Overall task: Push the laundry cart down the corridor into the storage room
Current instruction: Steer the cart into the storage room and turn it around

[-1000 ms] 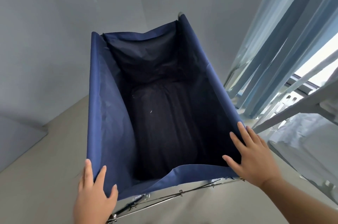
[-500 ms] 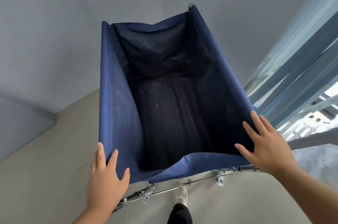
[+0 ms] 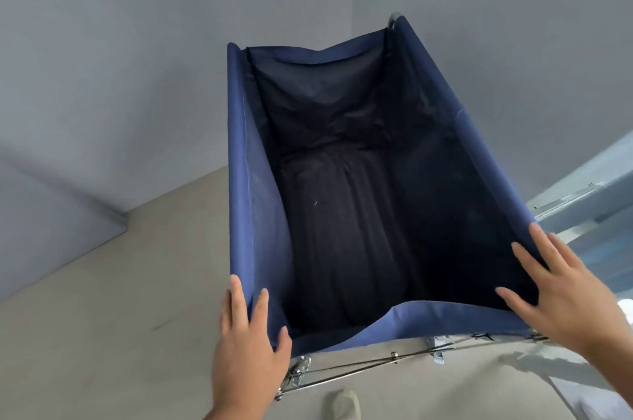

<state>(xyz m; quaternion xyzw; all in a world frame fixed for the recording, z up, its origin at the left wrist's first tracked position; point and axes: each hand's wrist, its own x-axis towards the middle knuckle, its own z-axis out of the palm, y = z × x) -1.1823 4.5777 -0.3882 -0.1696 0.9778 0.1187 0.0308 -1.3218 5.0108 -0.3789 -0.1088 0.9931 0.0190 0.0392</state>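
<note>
The laundry cart (image 3: 239,179) is a deep blue fabric bag on a metal frame (image 3: 376,363), filling the middle of the view. Its dark inside holds nothing that I can see. My left hand (image 3: 248,347) rests on the near left corner of the rim, fingers spread over the fabric. My right hand (image 3: 561,296) lies flat on the near right corner, fingers apart and pointing into the bag. Neither hand is closed around the frame.
Grey walls (image 3: 137,59) stand close ahead and meet in a corner beyond the cart. A low grey ledge (image 3: 51,224) juts out at the left. Metal-framed glass (image 3: 589,200) runs along the right. Beige floor (image 3: 120,316) lies to the left; my shoe tip (image 3: 342,402) shows below.
The cart has swung to the right in the view and sits nearer the wall corner. The window bars on the right have mostly slid out of sight. Both hands stay on the near corners.
</note>
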